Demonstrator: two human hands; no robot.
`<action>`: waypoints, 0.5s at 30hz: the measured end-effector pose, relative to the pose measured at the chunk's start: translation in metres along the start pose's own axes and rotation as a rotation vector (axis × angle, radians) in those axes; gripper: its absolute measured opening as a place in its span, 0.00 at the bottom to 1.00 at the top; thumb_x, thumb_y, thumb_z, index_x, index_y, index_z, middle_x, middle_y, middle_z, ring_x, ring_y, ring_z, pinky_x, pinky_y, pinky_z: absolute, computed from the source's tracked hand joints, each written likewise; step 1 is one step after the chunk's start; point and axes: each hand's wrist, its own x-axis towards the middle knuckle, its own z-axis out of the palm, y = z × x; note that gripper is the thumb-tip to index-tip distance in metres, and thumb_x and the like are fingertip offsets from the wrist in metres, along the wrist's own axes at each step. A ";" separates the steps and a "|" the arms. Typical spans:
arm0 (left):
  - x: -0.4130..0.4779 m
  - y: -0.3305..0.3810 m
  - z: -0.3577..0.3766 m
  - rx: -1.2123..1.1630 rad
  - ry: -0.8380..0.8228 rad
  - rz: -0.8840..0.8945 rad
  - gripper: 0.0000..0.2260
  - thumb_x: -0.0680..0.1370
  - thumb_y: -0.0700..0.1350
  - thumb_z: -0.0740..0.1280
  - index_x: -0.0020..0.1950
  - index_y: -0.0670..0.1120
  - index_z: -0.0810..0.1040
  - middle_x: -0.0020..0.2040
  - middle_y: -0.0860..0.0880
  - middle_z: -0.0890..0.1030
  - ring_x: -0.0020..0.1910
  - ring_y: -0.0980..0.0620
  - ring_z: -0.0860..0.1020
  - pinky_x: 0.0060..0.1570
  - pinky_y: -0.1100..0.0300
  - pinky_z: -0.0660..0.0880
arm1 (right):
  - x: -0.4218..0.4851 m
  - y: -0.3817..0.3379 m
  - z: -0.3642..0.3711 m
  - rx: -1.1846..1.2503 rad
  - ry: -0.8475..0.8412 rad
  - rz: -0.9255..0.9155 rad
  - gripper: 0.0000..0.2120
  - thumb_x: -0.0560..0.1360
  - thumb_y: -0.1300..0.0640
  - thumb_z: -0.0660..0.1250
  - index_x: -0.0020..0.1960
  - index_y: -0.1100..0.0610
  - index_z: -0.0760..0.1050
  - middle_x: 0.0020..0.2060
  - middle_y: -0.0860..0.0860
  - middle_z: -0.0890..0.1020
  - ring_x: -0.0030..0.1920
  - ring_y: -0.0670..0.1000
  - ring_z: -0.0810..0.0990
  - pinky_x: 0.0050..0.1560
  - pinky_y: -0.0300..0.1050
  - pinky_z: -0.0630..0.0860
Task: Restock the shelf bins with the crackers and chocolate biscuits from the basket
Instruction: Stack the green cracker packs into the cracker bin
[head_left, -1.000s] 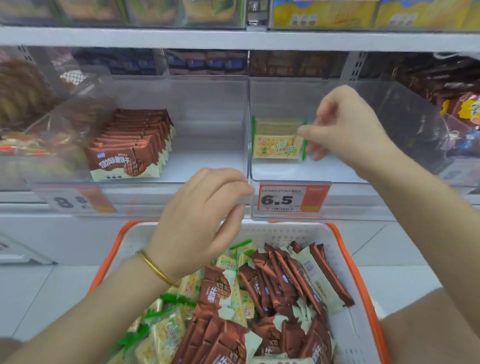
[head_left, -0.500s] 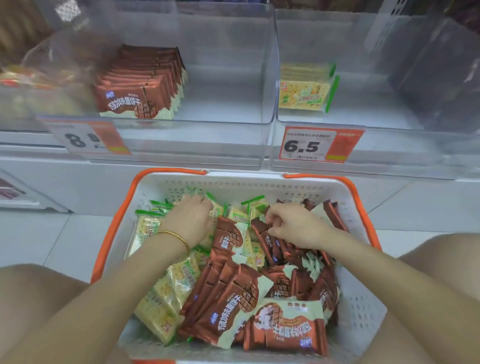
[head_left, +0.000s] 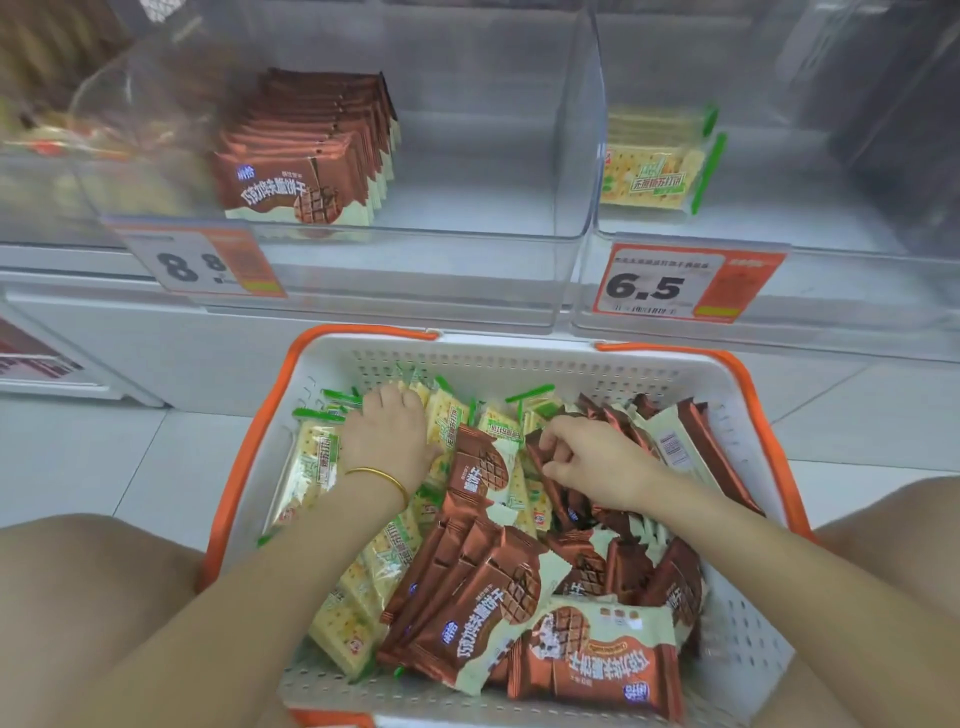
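Note:
A white basket with an orange rim (head_left: 519, 358) sits between my knees, full of green-and-yellow cracker packs (head_left: 311, 467) and brown chocolate biscuit packs (head_left: 483, 587). My left hand (head_left: 387, 441) lies on the crackers at the basket's far left, with its fingers curled down over a pack. My right hand (head_left: 592, 457) pinches a brown chocolate biscuit pack (head_left: 540, 457) in the middle of the basket. Above, the left clear bin holds a row of chocolate biscuit packs (head_left: 306, 156). The right clear bin holds a few cracker packs (head_left: 654, 166).
Price tags reading 8.8 (head_left: 202, 265) and 6.5 (head_left: 685, 283) hang on the bin fronts. A clear divider (head_left: 592, 130) separates the two bins. A bin of other snacks (head_left: 52, 145) is at the far left. White floor tiles surround the basket.
My right hand has come down from the cracker bin into the basket and my left hand has dropped onto the crackers. The view has tilted down. Since half a second ago the hands have barely moved.

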 end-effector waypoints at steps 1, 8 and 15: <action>-0.002 0.003 0.002 0.029 0.028 0.016 0.25 0.76 0.61 0.63 0.63 0.43 0.66 0.60 0.45 0.71 0.60 0.46 0.71 0.53 0.55 0.73 | -0.001 0.000 0.000 0.004 -0.002 -0.001 0.10 0.78 0.56 0.65 0.57 0.58 0.72 0.48 0.53 0.79 0.48 0.51 0.77 0.51 0.47 0.74; -0.011 0.017 0.009 0.043 0.012 0.077 0.16 0.78 0.48 0.63 0.63 0.45 0.66 0.59 0.46 0.70 0.59 0.46 0.71 0.45 0.56 0.69 | 0.000 0.002 0.002 0.042 -0.010 0.011 0.11 0.78 0.56 0.64 0.58 0.57 0.72 0.48 0.51 0.79 0.47 0.50 0.77 0.51 0.45 0.75; -0.009 0.007 -0.014 -0.366 0.009 0.030 0.14 0.77 0.45 0.65 0.60 0.48 0.67 0.51 0.47 0.78 0.46 0.46 0.78 0.39 0.54 0.76 | -0.003 0.000 -0.001 0.053 0.021 0.009 0.12 0.78 0.56 0.64 0.60 0.57 0.72 0.48 0.51 0.78 0.48 0.50 0.77 0.51 0.44 0.75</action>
